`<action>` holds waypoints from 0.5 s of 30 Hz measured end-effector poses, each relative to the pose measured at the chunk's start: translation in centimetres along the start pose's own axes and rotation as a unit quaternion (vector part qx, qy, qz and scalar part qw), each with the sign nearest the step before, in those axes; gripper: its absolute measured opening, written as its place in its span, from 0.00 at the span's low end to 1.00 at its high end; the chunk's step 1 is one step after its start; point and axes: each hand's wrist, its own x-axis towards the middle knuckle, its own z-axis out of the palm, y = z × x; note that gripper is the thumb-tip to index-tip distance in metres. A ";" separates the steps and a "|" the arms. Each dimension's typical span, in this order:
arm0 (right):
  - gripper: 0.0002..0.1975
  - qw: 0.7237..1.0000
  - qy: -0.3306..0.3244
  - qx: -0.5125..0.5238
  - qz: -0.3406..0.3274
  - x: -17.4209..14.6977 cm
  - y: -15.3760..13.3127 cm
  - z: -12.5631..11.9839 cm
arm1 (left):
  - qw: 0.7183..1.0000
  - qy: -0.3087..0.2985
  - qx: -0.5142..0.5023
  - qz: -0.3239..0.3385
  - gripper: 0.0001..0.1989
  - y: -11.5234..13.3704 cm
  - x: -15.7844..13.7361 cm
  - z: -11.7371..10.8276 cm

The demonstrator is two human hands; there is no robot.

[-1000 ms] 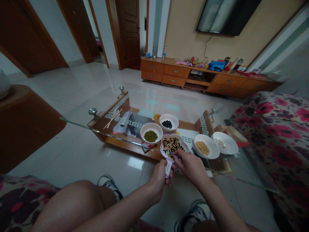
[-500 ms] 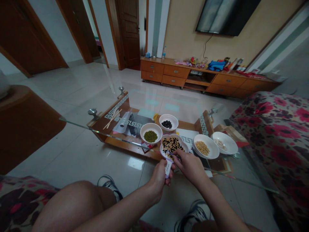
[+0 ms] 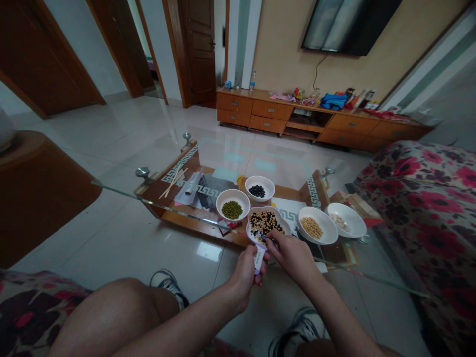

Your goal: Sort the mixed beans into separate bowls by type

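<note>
Mixed black and yellow beans fill a white, purple-edged dish point(image 3: 287, 227) at the near edge of the glass table. My left hand point(image 3: 243, 275) is closed around a labelled white-and-purple handle point(image 3: 259, 258), which appears to join the dish. My right hand point(image 3: 286, 248) pinches a thin dark tool point(image 3: 263, 237), its tip among the beans; its exact kind is too small to make out. Around the dish stand a white bowl of green beans point(image 3: 232, 209), one of black beans point(image 3: 257, 191), and one of yellow beans point(image 3: 311, 227).
Another white bowl point(image 3: 355, 218) with pale contents stands at the right. Wooden chopsticks point(image 3: 174, 183) lie at the left. The glass tabletop's edge point(image 3: 193, 216) runs in front, metal supports point(image 3: 143, 172) under it. A floral sofa point(image 3: 424, 193) is at the right.
The tool's tip and my right fingers have shifted very slightly among the beans. My left hand, the dish and the bowls stay in place.
</note>
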 end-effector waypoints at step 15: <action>0.12 0.997 0.078 0.025 0.004 0.3 0.5 -0.2 | 1.000 0.003 -0.001 -0.005 0.19 0.2 -0.2 0.1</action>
